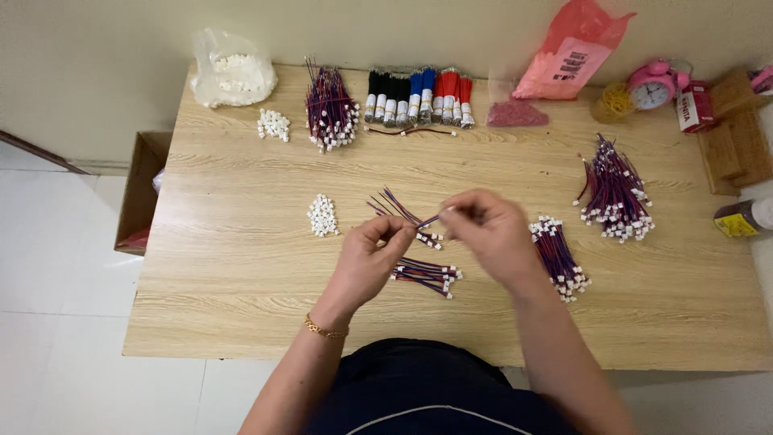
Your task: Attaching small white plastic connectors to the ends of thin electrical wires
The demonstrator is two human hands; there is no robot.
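Above the middle of the wooden table (pixel 241 274), my left hand (pixel 369 256) and my right hand (pixel 487 229) pinch the two ends of a short purple wire lead (pixel 427 220). The left fingertips close on its near end, the right fingertips on the far end by a white connector. Under the hands lie loose purple-and-red leads (pixel 396 205) fanned out and a small bundle with white plugs (pixel 427 275). A little heap of white plastic connectors (pixel 322 216) sits to the left of my left hand.
Finished wire bundles lie at the right (pixel 555 256) and far right (pixel 616 192), another at the back (pixel 330 109). Black, blue and red wire rolls (pixel 419 97), a clear bag of connectors (pixel 233 72), a pink bag (pixel 572 52), a pink alarm clock (pixel 651 87) and a cardboard box (pixel 141 189) surround them.
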